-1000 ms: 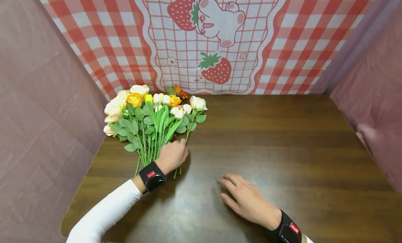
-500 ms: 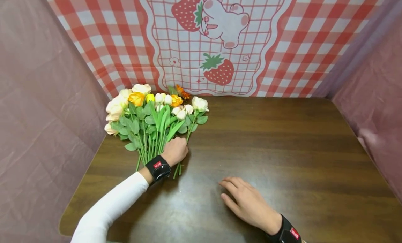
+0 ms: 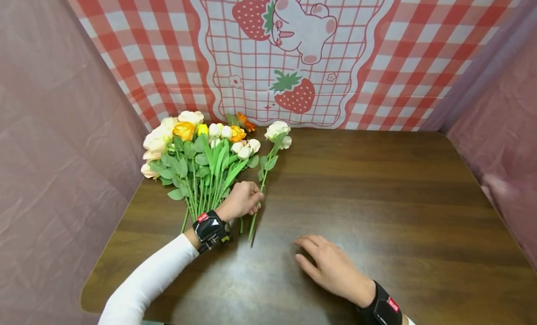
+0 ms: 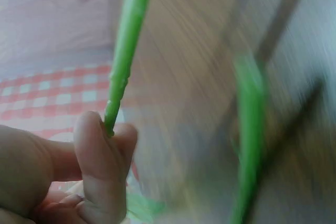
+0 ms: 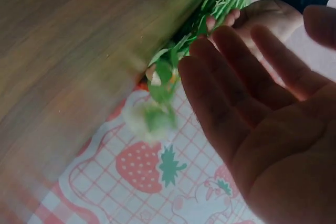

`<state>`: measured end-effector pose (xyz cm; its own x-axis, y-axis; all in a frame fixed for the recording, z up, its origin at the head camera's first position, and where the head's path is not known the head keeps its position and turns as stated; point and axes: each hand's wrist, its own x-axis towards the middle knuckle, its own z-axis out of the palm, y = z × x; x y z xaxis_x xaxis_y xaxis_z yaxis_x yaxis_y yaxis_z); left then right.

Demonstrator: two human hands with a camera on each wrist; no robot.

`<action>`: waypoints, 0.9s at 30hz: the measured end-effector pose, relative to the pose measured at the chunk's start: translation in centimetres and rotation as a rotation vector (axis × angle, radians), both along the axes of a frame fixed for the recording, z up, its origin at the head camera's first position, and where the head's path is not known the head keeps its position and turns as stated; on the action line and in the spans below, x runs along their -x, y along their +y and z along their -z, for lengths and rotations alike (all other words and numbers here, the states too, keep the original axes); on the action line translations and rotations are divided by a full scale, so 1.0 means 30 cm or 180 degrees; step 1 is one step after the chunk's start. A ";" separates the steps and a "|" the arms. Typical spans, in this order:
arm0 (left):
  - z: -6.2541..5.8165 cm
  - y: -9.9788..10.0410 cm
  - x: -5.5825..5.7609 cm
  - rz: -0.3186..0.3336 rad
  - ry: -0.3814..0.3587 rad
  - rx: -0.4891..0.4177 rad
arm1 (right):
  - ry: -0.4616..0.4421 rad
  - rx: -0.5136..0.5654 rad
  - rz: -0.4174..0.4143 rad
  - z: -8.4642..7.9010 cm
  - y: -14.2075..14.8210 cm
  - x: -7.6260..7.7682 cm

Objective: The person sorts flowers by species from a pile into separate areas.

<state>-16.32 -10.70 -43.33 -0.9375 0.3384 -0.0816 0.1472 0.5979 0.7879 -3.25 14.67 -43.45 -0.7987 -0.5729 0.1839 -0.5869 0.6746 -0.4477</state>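
A white rose [image 3: 277, 129] on a long green stem is pinched between the thumb and fingers of my left hand [image 3: 241, 199]. In the left wrist view the stem [image 4: 128, 35] rises from the fingertips. The rose stands a little to the right of a bunch of flowers [image 3: 218, 162] with cream, orange, yellow and white heads, which lies fanned out on the table's left side. My right hand [image 3: 333, 269] is nearer the front, fingers loosely extended and holding nothing. The right wrist view shows its palm [image 5: 294, 145], with the rose blurred beyond the fingers.
The brown wooden table [image 3: 377, 190] has a red-and-white checked cloth [image 3: 407, 59] with strawberries hanging behind it. Pink curtains [image 3: 54, 152] close off both sides. Another green stem [image 4: 251, 129] shows close to the left hand in its wrist view.
My left hand has drawn the white rose away from the bunch, to the right, and turned slightly. The right hand stays in place. The head view has shifted slightly.
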 end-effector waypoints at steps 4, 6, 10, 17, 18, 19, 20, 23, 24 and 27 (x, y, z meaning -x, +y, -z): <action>-0.035 0.034 -0.034 0.0016 -0.0188 -0.0624 | -0.0425 0.0314 0.0170 -0.021 -0.021 0.030; -0.049 0.057 -0.058 0.0133 -0.0228 -0.0821 | -0.0606 0.0603 0.0274 -0.019 -0.034 0.036; -0.060 0.104 -0.108 0.0492 -0.0398 -0.1103 | -0.0763 0.1150 0.0453 -0.001 -0.063 0.036; -0.053 0.150 -0.181 0.0723 -0.0384 -0.1316 | -0.1169 0.1865 0.0839 0.016 -0.083 0.036; -0.047 0.155 -0.188 0.0736 -0.0404 -0.1367 | -0.1251 0.1963 0.0899 0.017 -0.081 0.033; -0.044 0.160 -0.195 0.0741 -0.0429 -0.1409 | -0.1307 0.2052 0.0930 0.020 -0.078 0.031; -0.039 0.165 -0.201 0.0764 -0.0433 -0.1436 | -0.1357 0.2112 0.0946 0.021 -0.077 0.028; -0.032 0.180 -0.212 0.0858 -0.0243 -0.1369 | -0.1398 0.2185 0.0893 0.022 -0.073 0.024; -0.031 0.184 -0.213 0.0884 -0.0129 -0.1327 | -0.1402 0.2207 0.0858 0.022 -0.072 0.025; -0.040 0.190 -0.209 0.0942 0.0302 -0.1131 | -0.1483 0.2295 0.0816 0.011 -0.069 0.036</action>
